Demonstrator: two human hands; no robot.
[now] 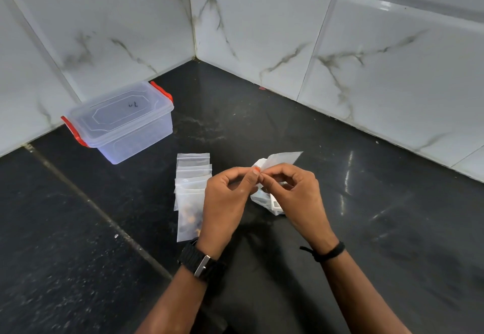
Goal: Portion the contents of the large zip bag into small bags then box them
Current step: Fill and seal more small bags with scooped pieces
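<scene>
Nearest the camera, two bare forearms reach forward over a black stone counter (379, 202). The left wrist carries one black watch (200, 261) with a metal buckle; the right wrist carries one black cord band (328, 252).

The left hand (226, 200) and the right hand (293, 189) meet fingertip to fingertip above the counter. Both thumbs and forefingers are pressed together on the top edge of one small bag (281, 159), pinching it where the hands touch; the other fingers of each hand are curled loosely under. A small orange bit shows right at the fingertips. The free part of that bag sticks out beyond the right fingers, tilted up and away.

Just below the right fingers lies a crumpled white plastic bundle (267, 198) with a white frame-like piece at its near end; what it is cannot be told.

Left of the left fingers, partly under that hand, lies one larger clear zip bag (187, 210) holding small brown and orange pieces. Beyond it, overlapping its far end, is a stack of empty small zip bags (193, 167); about three top edges show, but the exact count cannot be told.

Farther off, well left of the fingers, stands one clear plastic box (123, 121) with its lid on and two red clips, close to the white marble-look wall tiles (340, 45) that meet in a corner.
</scene>
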